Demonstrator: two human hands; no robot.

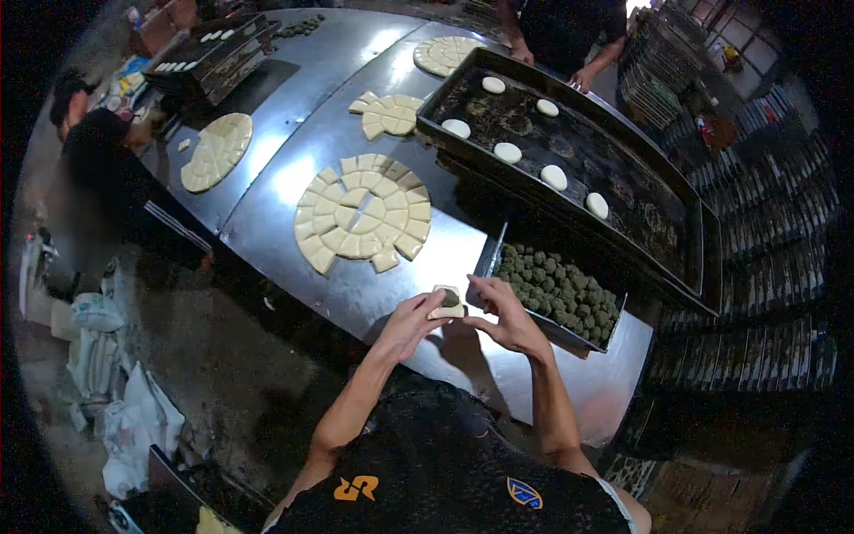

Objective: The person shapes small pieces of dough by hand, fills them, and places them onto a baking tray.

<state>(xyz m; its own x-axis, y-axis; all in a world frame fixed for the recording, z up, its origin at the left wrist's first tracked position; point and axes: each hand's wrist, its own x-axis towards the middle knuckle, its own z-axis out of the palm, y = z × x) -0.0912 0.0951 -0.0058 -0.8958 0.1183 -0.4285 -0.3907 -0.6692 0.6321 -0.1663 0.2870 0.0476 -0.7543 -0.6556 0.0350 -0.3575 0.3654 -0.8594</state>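
Observation:
In my left hand (409,326) lies a pale piece of dough (447,310), held by the fingers above the metal table. A dark green ball of filling (450,298) rests on that dough. My right hand (507,319) is just to the right, fingers apart and curved, with nothing visible between them. Close beyond it stands a metal tray (569,335) heaped with green filling balls (556,287). A round of dough cut into pieces (363,214) lies on the table ahead of my left hand.
A large black baking tray (569,142) holds several white dough rounds (553,177). More cut dough (391,116) lies farther back. One person (569,36) stands behind the tray; another (98,169) is at the left edge. Stacked trays (756,267) line the right side.

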